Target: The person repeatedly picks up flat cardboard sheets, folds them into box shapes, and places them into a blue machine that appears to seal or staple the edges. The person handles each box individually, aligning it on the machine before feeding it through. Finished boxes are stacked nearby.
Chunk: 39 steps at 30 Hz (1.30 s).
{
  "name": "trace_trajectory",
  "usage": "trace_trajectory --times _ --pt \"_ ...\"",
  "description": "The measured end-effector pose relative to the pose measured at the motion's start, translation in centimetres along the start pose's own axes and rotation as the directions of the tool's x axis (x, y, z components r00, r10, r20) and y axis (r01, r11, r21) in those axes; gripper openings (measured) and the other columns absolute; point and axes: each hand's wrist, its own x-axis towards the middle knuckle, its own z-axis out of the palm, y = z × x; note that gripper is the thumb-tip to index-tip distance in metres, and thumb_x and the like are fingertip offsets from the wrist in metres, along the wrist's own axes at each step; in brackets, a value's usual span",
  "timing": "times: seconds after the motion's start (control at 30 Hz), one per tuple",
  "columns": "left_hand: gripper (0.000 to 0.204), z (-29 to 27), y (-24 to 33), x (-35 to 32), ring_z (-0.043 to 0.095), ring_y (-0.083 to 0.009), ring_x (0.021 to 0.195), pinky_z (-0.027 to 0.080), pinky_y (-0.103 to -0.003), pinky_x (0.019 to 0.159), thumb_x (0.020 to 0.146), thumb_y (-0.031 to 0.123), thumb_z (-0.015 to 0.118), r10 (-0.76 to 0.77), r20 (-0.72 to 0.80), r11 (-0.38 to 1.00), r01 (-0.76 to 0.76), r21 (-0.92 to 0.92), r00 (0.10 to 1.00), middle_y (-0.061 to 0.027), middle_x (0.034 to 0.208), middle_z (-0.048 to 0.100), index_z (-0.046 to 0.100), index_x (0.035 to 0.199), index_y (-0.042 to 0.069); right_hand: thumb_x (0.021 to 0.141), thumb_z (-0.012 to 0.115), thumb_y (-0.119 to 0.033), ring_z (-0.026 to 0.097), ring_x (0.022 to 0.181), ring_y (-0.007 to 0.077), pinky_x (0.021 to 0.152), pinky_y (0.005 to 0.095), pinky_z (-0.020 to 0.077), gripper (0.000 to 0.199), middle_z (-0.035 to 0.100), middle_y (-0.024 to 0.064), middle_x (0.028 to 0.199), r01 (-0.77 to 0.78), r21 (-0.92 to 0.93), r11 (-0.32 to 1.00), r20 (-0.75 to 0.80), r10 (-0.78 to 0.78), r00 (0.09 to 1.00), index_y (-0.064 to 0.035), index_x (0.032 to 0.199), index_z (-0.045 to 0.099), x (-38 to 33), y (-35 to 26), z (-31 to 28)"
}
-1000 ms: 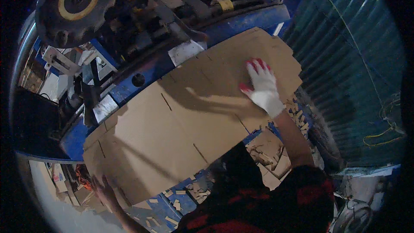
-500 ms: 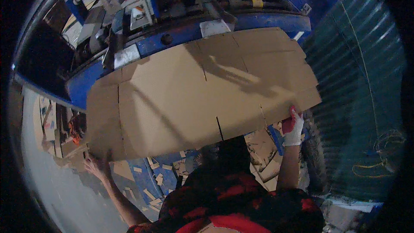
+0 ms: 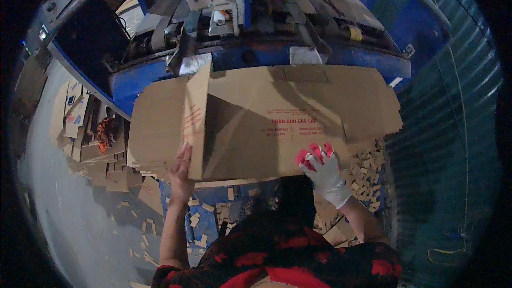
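A brown cardboard box blank [image 3: 250, 149] with red print lies across the front of a blue machine. Toward its left, a narrow panel [image 3: 197, 117] stands folded up, also printed in red. My bare left hand [image 3: 181, 173] rests its outstretched fingers against the lower end of that raised panel; the thumb is hard to make out. My right hand [image 3: 322, 173], in a white glove with red fingertips, lies over the blank's near edge below the print, fingers spread and slightly bent.
Metal guides and rollers of the blue machine [image 3: 245, 58] run along the far side. More cardboard sheets [image 3: 117, 176] are stacked at the left, near an orange-red bundle [image 3: 105, 134]. Cardboard scraps [image 3: 365, 176] litter the low area. A green corrugated wall [image 3: 442, 144] rises at the right.
My left hand has moved right from the lower left corner, and my right hand left from the right edge. Red print and a raised panel now show where the cardboard looked plain and flat.
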Motion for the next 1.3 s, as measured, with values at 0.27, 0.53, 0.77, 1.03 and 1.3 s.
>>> trace_trajectory --times 0.27,0.53,0.77,1.03,1.3 --pt "0.071 2.3 -2.3 11.2 0.05 -0.0392 0.123 0.044 -0.045 0.101 0.066 -0.002 0.068 0.197 -0.041 0.965 -0.186 0.186 0.98 -0.0201 0.131 0.053 0.048 0.134 0.004 0.074 0.059 -0.009 0.051 0.117 0.0329 0.1 0.05 0.0395 0.049 0.056 0.0102 0.125 -0.013 -0.136 0.991 -0.178 -0.012 0.984 -0.0154 0.123 0.061 8.3 7.5 2.9" --pt "0.059 6.6 -8.6 20.3 0.037 -0.0328 0.134 0.038 -0.04 0.106 0.083 0.006 0.053 0.026 0.142 0.936 -0.074 0.343 0.99 -0.0107 0.144 0.042 0.042 0.14 0.014 0.077 0.055 -0.001 0.05 0.12 0.0351 0.102 0.0483 0.0384 0.047 0.056 0.0106 0.124 0.039 0.003 0.999 -0.278 -0.036 0.96 -0.014 0.121 0.061 18.3 15.3 6.3" --pt "0.047 11.8 -11.4 33.7 0.052 -0.0305 0.103 0.045 -0.044 0.081 0.085 0.01 0.053 0.05 -0.103 0.711 0.036 0.702 0.993 -0.0109 0.109 0.056 0.046 0.131 0.016 0.078 0.048 0.002 0.047 0.124 0.0335 0.104 0.0478 0.0359 0.057 0.054 0.0134 0.13 -0.043 -0.243 0.969 -0.238 -0.016 0.971 -0.0138 0.132 0.05 29.7 22.8 9.0" --pt "0.046 8.8 -9.2 26.5 0.055 -0.0364 0.112 0.046 -0.044 0.094 0.085 0.014 0.056 -0.004 0.095 0.955 -0.024 0.296 0.996 -0.0197 0.129 0.052 0.048 0.129 0.004 0.082 0.051 0.002 0.055 0.108 0.039 0.093 0.0444 0.0438 0.049 0.056 0.0204 0.125 -0.194 0.104 0.975 -0.288 0.216 0.933 -0.0065 0.13 0.052 24.1 23.5 5.5" --pt "0.056 -7.6 -11.9 3.0 0.056 -0.0337 0.11 0.047 -0.042 0.087 0.08 0.051 0.066 -0.538 -0.469 0.311 0.682 0.662 0.7 -0.0169 0.128 0.055 0.063 0.114 0.006 0.083 0.065 -0.025 0.038 0.131 0.0384 0.11 0.0509 0.026 0.06 0.043 0.0207 0.14 -0.578 -0.081 0.812 -0.189 0.557 0.809 -0.0032 0.135 0.046 -0.5 16.0 4.1"
